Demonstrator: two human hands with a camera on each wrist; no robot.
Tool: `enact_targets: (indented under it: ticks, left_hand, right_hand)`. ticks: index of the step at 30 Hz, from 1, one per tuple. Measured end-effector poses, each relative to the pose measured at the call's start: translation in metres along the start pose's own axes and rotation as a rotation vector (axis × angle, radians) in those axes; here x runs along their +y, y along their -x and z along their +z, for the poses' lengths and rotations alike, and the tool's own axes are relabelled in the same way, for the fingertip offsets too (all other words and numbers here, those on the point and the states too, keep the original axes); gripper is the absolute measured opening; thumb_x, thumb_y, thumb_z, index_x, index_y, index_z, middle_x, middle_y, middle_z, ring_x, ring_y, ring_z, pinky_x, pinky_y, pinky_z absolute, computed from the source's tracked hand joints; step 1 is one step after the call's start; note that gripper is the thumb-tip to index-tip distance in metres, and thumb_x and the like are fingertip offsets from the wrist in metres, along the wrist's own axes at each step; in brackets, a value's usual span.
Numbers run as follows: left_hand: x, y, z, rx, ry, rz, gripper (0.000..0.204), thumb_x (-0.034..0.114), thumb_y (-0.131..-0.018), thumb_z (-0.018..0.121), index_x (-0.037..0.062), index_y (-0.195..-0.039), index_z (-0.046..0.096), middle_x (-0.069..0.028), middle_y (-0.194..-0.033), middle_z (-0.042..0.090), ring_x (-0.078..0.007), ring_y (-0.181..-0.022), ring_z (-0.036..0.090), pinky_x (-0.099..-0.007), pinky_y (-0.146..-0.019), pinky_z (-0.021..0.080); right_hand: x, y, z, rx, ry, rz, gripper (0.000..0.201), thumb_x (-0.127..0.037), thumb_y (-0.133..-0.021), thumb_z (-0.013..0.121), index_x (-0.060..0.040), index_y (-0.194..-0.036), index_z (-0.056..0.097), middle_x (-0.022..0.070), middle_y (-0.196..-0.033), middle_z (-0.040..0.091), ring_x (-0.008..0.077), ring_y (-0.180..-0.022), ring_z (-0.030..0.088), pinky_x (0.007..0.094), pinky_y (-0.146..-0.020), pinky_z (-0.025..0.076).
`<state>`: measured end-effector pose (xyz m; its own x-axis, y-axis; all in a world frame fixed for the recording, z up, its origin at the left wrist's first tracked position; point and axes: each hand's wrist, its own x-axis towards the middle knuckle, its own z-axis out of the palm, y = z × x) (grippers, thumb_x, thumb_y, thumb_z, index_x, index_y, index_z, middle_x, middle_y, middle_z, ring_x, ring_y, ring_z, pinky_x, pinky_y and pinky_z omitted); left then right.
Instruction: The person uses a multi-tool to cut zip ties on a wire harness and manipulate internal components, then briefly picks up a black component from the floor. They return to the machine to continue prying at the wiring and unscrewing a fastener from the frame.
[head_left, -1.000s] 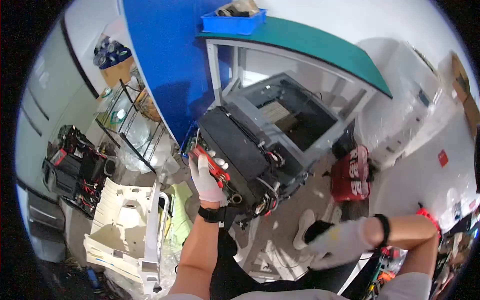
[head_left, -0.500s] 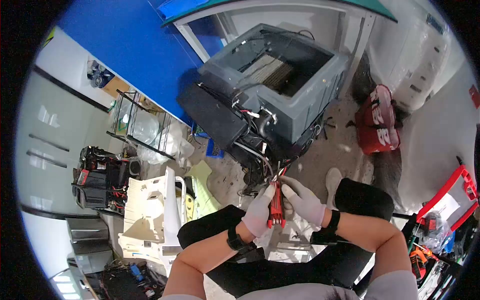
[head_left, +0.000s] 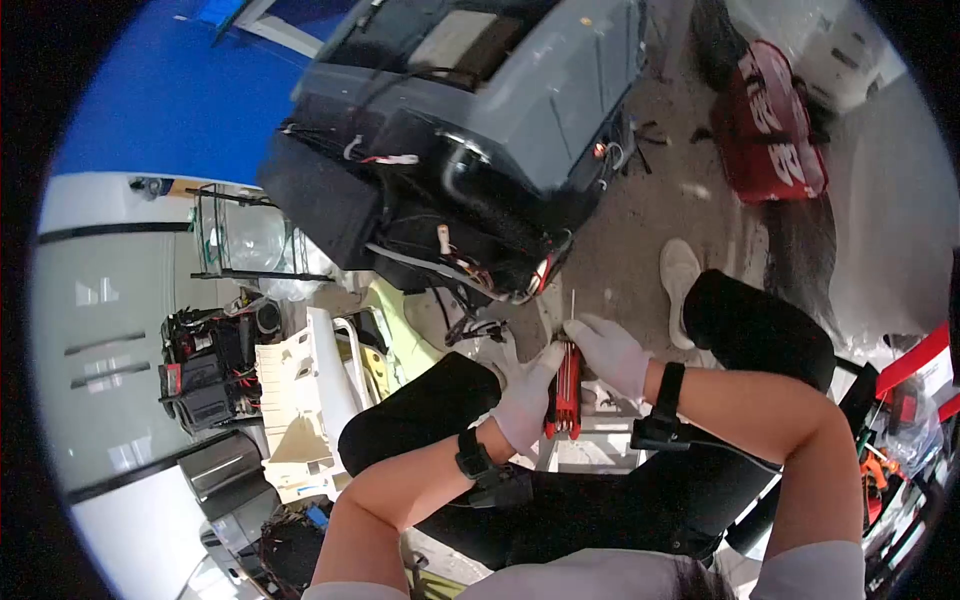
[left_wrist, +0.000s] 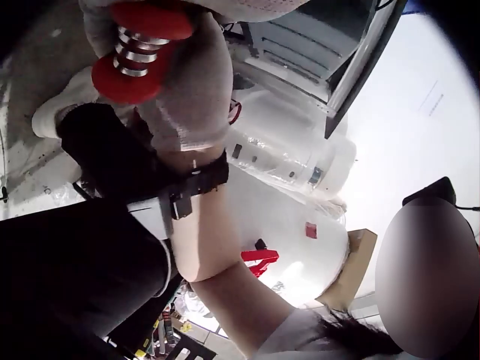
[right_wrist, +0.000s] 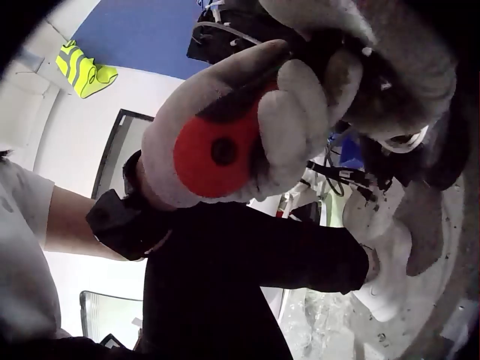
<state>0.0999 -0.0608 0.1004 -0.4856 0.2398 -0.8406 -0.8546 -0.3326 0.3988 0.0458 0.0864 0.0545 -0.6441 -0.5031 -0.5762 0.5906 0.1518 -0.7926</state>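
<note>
A red folding hex key set [head_left: 567,400] stands upright between both gloved hands above the lap. My left hand [head_left: 525,405] grips its body, fingers wrapped round the red side, as the right wrist view shows. One thin metal key [head_left: 573,303] points up out of the top end. My right hand [head_left: 612,360] has its thumb and finger at that end, pinching there. In the left wrist view the set's red end [left_wrist: 127,84] shows stacked metal rings between its two sides, close beside the right glove [left_wrist: 191,90].
Ahead stands a large grey and black machine [head_left: 540,110] with loose wires hanging off its near end. Cream plastic housing [head_left: 290,410] lies at the left, a red bag [head_left: 775,130] at the right. Black-trousered knees [head_left: 765,320] flank the hands.
My left hand has brought the hex key set back from beside the machine to the lap. My right hand has come from the right to meet it. The head view has tilted downward.
</note>
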Motion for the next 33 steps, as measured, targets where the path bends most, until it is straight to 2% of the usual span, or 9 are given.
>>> enact_targets:
  ticks: [6, 8, 12, 15, 19, 24, 28, 31, 33]
  left_hand:
    - [-0.004, -0.022, 0.002, 0.041, 0.069, 0.067, 0.046, 0.045, -0.096, 0.042, 0.0035, -0.115, 0.050, -0.0107, -0.094, 0.061, -0.0213, -0.077, 0.064, -0.0331, -0.069, 0.055]
    - [0.000, -0.027, 0.004, 0.044, 0.057, 0.059, 0.044, 0.043, -0.096, 0.041, 0.0046, -0.115, 0.050, -0.0102, -0.096, 0.061, -0.0212, -0.081, 0.063, -0.0343, -0.071, 0.055]
    - [0.002, -0.031, 0.015, 0.071, 0.067, 0.059, 0.032, 0.030, -0.098, 0.042, 0.0059, -0.118, 0.045, -0.0100, -0.108, 0.056, -0.0206, -0.095, 0.059, -0.0372, -0.080, 0.053]
    - [-0.001, -0.032, 0.014, -0.151, -0.103, 0.168, 0.044, 0.013, -0.091, 0.052, 0.0045, -0.129, 0.032, -0.0115, -0.119, 0.048, -0.0217, -0.104, 0.055, -0.0385, -0.088, 0.049]
    - [-0.002, -0.035, 0.012, -0.154, -0.136, 0.158, 0.047, 0.014, -0.092, 0.053, -0.0004, -0.131, 0.033, -0.0110, -0.113, 0.053, -0.0174, -0.101, 0.055, -0.0310, -0.088, 0.046]
    - [0.004, -0.033, 0.017, 0.027, -0.586, 0.317, 0.064, 0.000, -0.084, 0.048, 0.0031, -0.141, 0.019, -0.0144, -0.127, 0.042, -0.0227, -0.115, 0.047, -0.0359, -0.095, 0.044]
    - [-0.007, -0.045, -0.014, 0.111, -0.834, 0.393, 0.081, 0.013, -0.081, 0.055, -0.0038, -0.144, 0.007, -0.0191, -0.127, 0.046, -0.0229, -0.110, 0.051, -0.0285, -0.092, 0.042]
    - [0.007, -0.041, -0.013, 0.042, -0.481, 0.222, 0.080, 0.010, -0.080, 0.053, -0.0038, -0.144, 0.007, -0.0201, -0.133, 0.036, -0.0241, -0.115, 0.046, -0.0318, -0.099, 0.037]
    - [0.009, -0.038, -0.004, 0.002, -0.510, 0.346, 0.080, 0.008, -0.080, 0.053, -0.0038, -0.144, 0.007, -0.0207, -0.135, 0.035, -0.0253, -0.117, 0.045, -0.0330, -0.100, 0.037]
  right_hand:
    - [0.010, -0.007, -0.005, 0.051, 0.056, -0.106, 0.036, -0.030, -0.094, 0.045, 0.0015, -0.105, 0.058, 0.0083, -0.089, 0.061, 0.0142, -0.079, 0.054, 0.0304, -0.072, 0.045]
    - [0.017, -0.010, -0.007, 0.035, 0.136, 0.095, 0.052, -0.043, -0.092, 0.042, 0.0055, -0.101, 0.060, 0.0263, -0.083, 0.062, 0.0399, -0.083, 0.062, 0.0394, -0.077, 0.046]
    - [0.026, -0.013, -0.015, 0.057, 0.111, -0.020, 0.059, -0.047, -0.091, 0.039, 0.0070, -0.095, 0.061, 0.0269, -0.081, 0.063, 0.0420, -0.083, 0.062, 0.0421, -0.078, 0.047]
    - [0.023, -0.010, -0.020, 0.060, 0.078, 0.089, 0.056, -0.045, -0.092, 0.036, 0.0054, -0.100, 0.060, 0.0262, -0.088, 0.063, 0.0403, -0.086, 0.062, 0.0412, -0.079, 0.048]
    - [0.006, -0.006, -0.024, 0.053, -0.014, 0.132, 0.051, -0.040, -0.093, 0.039, 0.0052, -0.108, 0.057, 0.0211, -0.093, 0.063, 0.0285, -0.087, 0.060, 0.0356, -0.081, 0.046]
    - [0.011, -0.015, -0.023, 0.073, -0.083, 0.016, 0.048, -0.038, -0.094, 0.041, 0.0053, -0.108, 0.057, 0.0180, -0.094, 0.062, 0.0221, -0.086, 0.058, 0.0327, -0.080, 0.044]
    - [-0.003, -0.004, -0.021, 0.059, 0.003, 0.090, 0.051, -0.040, -0.094, 0.042, 0.0044, -0.114, 0.054, 0.0174, -0.097, 0.062, 0.0215, -0.088, 0.057, 0.0306, -0.082, 0.044]
    - [-0.004, 0.002, -0.014, 0.067, 0.062, 0.106, 0.055, -0.044, -0.094, 0.043, 0.0033, -0.120, 0.050, 0.0154, -0.099, 0.061, 0.0212, -0.088, 0.057, 0.0303, -0.082, 0.044]
    - [-0.003, 0.000, -0.011, 0.078, 0.102, 0.085, 0.057, -0.045, -0.094, 0.043, 0.0027, -0.124, 0.048, 0.0140, -0.100, 0.061, 0.0208, -0.088, 0.056, 0.0302, -0.081, 0.044]
